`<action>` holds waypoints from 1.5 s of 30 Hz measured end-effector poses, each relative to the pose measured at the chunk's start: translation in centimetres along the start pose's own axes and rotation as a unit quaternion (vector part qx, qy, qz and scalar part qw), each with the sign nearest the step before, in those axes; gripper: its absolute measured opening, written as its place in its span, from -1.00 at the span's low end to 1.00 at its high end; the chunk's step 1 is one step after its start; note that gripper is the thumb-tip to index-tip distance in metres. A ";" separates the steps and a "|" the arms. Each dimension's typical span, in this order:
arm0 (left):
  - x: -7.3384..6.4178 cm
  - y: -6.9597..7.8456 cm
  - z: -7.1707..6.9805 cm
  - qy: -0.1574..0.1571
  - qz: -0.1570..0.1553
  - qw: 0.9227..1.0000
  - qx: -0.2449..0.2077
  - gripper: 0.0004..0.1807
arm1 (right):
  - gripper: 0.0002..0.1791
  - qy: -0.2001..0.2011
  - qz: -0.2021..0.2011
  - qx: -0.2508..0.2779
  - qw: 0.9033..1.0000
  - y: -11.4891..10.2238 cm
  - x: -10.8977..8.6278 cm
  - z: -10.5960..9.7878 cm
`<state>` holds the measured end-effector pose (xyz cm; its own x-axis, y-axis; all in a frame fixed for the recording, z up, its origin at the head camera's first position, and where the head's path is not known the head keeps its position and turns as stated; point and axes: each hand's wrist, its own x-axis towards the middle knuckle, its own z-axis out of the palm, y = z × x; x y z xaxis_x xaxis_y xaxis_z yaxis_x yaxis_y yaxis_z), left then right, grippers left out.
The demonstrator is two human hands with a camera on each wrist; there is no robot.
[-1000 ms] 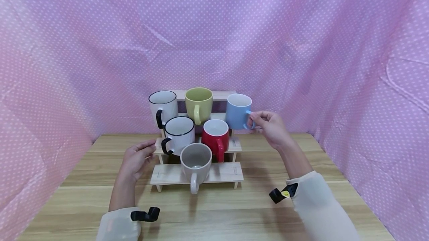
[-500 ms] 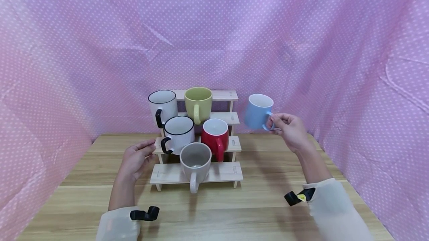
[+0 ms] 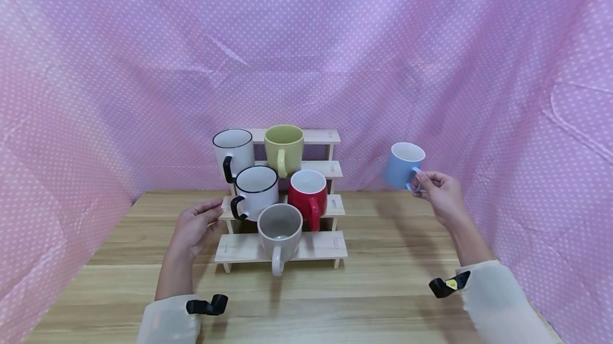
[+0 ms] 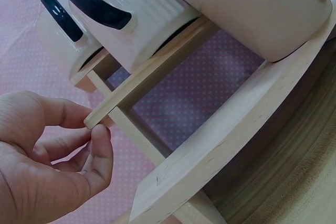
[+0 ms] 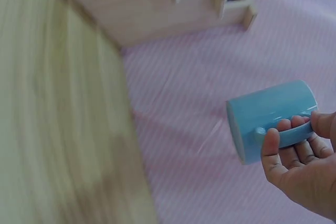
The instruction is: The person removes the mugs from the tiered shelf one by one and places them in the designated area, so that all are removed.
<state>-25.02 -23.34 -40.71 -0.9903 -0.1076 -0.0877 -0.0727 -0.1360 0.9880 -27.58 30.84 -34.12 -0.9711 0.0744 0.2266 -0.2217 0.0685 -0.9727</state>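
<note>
Mug, light blue [image 3: 404,167], is up in the air right of the rack [image 3: 318,246], well apart from it and clear of the table [image 3: 373,291]. Right hand [image 3: 442,198] has it by the handle, thumb and fingers pinching; mug slightly tilted, mouth up. Left hand [image 3: 193,227] pinches the left end of the rack's second step from the bottom, thumb against fingers; left wrist view confirms contact.

Rack is wooden, four steps. Bottom step: beige mug [image 3: 289,243], handle toward the person. Second step: black-rimmed white mug [image 3: 264,200] on the left, red mug [image 3: 301,203] on the right. Third step: taller black-rimmed white mug [image 3: 241,159] left, yellow-green mug [image 3: 292,152] near the middle. All upright. Dotted pink cloth [image 3: 306,41] hangs behind. Both sleeves pale, each with a black wrist mount [image 3: 207,307].
</note>
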 end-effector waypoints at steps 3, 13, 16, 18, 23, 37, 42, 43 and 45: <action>0.0 -0.1 0.0 0.002 0.002 1.000 -0.002 -0.47 | -0.60 0.020 0.004 -0.014 1.000 1.0 0.2 -0.7; -0.1 -0.2 -0.1 0.003 0.001 1.000 -0.012 -0.46 | -0.77 0.068 0.000 0.027 0.997 5.3 1.3 -2.9; -0.1 -0.2 -0.1 0.003 0.002 1.000 -0.010 -0.46 | -0.73 0.074 0.008 0.002 0.997 6.4 1.7 -3.5; -0.1 -0.1 0.0 0.003 0.005 1.000 -0.007 -0.47 | -0.72 0.083 0.014 -0.021 0.996 7.2 2.0 -3.9; -0.1 0.0 0.1 0.000 0.010 1.000 -0.014 -0.47 | -0.66 0.101 0.021 -0.076 0.992 9.0 2.4 -4.8; 0.0 -0.1 0.4 0.007 0.005 1.000 -0.016 -0.47 | -0.56 0.086 0.062 -0.143 0.984 12.4 2.8 -6.7; -0.1 0.1 0.4 0.011 0.003 1.000 -0.015 -0.46 | -0.67 0.096 0.069 -0.062 0.991 13.0 2.9 -6.6; -0.1 0.1 0.5 0.012 0.002 1.000 -0.014 -0.46 | -0.69 0.096 0.074 -0.044 0.992 13.0 2.9 -6.5; 0.0 0.2 0.4 0.013 0.002 1.000 -0.013 -0.46 | -0.75 0.092 0.078 -0.036 0.992 13.0 2.9 -6.3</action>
<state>-25.05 -22.93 -40.48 -0.9873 -0.1330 -0.0870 -0.0652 -0.1605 0.9849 -32.74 38.25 -45.77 -0.9592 0.2697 0.0846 -0.0559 0.1124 -0.9921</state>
